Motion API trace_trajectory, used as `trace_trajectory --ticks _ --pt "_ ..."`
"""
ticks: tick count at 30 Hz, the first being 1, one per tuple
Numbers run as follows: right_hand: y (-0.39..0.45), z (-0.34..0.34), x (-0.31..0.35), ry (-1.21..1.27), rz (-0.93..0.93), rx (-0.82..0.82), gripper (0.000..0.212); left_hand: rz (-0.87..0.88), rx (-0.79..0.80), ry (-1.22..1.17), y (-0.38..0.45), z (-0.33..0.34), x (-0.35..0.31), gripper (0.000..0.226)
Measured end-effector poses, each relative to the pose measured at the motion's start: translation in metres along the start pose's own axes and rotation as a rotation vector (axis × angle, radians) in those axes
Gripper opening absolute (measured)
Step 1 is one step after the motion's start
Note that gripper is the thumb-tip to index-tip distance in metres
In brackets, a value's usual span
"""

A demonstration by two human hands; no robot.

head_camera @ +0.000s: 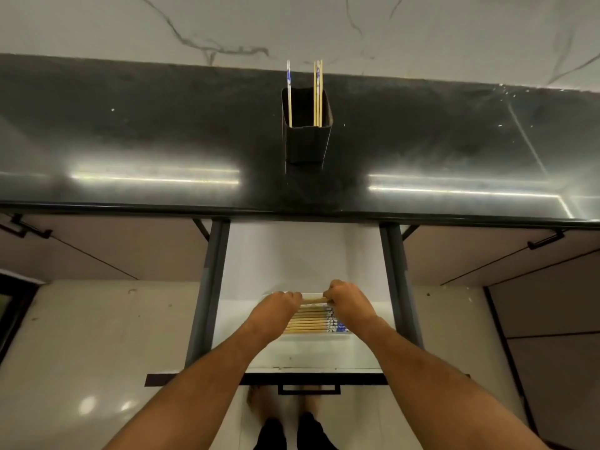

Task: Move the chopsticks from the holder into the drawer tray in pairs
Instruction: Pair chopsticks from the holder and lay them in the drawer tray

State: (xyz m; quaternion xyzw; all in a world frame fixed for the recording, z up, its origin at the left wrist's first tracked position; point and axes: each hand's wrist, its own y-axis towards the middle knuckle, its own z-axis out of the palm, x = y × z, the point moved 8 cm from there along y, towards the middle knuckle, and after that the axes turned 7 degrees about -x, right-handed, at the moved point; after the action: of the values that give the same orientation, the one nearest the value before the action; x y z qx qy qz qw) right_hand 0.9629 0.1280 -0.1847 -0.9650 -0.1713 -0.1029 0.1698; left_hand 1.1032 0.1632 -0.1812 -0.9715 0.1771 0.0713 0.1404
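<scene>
Left hand [281,303] and right hand [345,298], fingers curled, grip opposite ends of slim wooden chopsticks [313,299] above the white tray [344,334] in the open drawer [305,358], where a flat row already lies. At 12 o'clock, a dark square holder [306,138] on the glossy black counter [130,131] keeps three upright sticks [317,92].

1. The place was a home kitchen, seen from a standing person's head looking down.
2. A polished black stone countertop [130,141] ran along a white marble-veined wall [422,27].
3. Beneath it sat beige cabinet doors [107,248] with dark bar handles, and a pulled-out drawer [305,362] holding a cutlery tray [344,334] of chopsticks [308,321] (the plainest sign).
4. A black utensil holder [306,141] stood on the counter; glossy pale floor tiles [97,352] lay below.
</scene>
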Motion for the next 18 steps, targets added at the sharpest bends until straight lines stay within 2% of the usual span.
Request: trace_trajectory --ticks 5,10,18 --pt "-0.006 0.027 -0.001 0.006 -0.001 0.025 0.021 -0.055 0.010 -0.057 -0.006 0.026 0.000 0.046" --pt "-0.005 0.052 -0.007 0.106 0.105 0.047 0.021 -0.126 0.006 -0.105 -0.003 0.042 0.005 0.048" --pt "-0.002 0.079 -0.013 0.091 0.151 0.081 0.025 -0.228 0.079 -0.140 -0.003 0.061 0.007 0.026"
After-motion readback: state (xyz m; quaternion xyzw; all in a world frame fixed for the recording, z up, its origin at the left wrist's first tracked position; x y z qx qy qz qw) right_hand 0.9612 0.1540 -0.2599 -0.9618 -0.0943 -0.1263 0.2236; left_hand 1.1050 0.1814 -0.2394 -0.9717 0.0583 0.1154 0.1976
